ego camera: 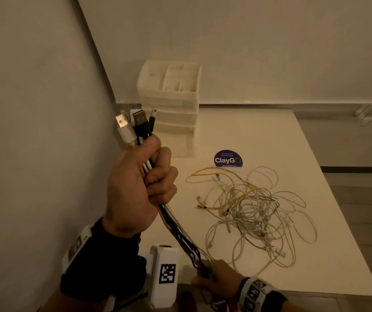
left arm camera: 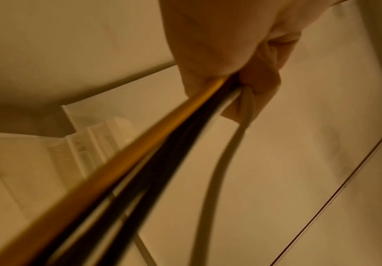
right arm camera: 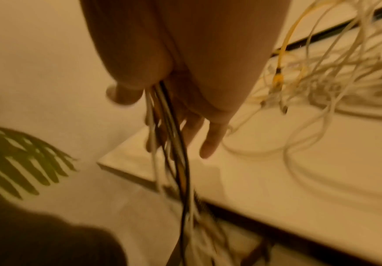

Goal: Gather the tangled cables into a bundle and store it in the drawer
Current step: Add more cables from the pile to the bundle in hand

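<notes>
A black wrist wrap (ego camera: 104, 262) at the frame's lower left carries a white camera housing (ego camera: 164, 275) bearing a black-and-white square marker. At lower right, a marker-printed band (ego camera: 257, 291) adjoins a black cuff (ego camera: 275, 300).

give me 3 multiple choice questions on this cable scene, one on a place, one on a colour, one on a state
1. Where does the loose tangle lie?
A. on the table, right of the drawer unit
B. inside a drawer
C. on the floor

2. What colour is the round sticker on the table?
A. red
B. purple
C. green

3. What is the left hand doing?
A. resting flat on the table
B. pulling a drawer open
C. gripping a bundle of cables with the plugs up

Answers:
1. A: the tangle is spread on the tabletop, nearer and to the right of the drawer unit.
2. B: the head view shows a purple disc with white lettering.
3. C: its fingers curl round the bundle, USB plugs sticking out above; the right hand holds the cables lower down.
</notes>
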A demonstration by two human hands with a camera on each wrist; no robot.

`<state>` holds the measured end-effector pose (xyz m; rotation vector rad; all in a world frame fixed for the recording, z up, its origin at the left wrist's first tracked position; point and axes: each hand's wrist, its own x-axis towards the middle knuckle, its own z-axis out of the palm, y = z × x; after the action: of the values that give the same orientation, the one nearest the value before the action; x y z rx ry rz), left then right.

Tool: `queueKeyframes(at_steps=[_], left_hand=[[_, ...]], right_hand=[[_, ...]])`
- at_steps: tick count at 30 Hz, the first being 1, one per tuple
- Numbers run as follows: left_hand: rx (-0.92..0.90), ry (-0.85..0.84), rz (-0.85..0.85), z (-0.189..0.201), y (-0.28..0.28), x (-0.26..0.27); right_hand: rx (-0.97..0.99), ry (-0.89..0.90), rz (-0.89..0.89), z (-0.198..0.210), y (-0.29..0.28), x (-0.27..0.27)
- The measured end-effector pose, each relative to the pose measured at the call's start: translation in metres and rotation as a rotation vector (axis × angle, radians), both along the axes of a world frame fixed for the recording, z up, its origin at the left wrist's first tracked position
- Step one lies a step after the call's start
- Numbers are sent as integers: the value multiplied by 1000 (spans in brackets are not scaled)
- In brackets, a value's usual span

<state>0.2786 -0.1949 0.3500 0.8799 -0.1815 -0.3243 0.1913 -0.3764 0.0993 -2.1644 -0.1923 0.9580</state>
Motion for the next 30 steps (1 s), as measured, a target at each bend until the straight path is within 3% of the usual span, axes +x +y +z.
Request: queueKeyframes(at_steps=[3,5,9,11,14,18,30], left_hand=[[11,36,11,-1,-2,0],[19,48,13,-5,-6,-1],[19,64,1,-12,-17,0],[14,51,-9,-13,-24,3],[35,17,-6,-14,-33,11],[81,-6,20,-15,-42,19],[106,-14,67,-26,-57,39]], right_hand=[[3,16,181,36,-33,20],[-116,-51,242,61,-61,43],[-212,-414,13,90,-103,108],[-350,-508,-56,88,-112,143],[-531,-404,-25,72,-117,175],[-672,-169,189,54,-111,177],[-629,-249,207,64,-144,175]])
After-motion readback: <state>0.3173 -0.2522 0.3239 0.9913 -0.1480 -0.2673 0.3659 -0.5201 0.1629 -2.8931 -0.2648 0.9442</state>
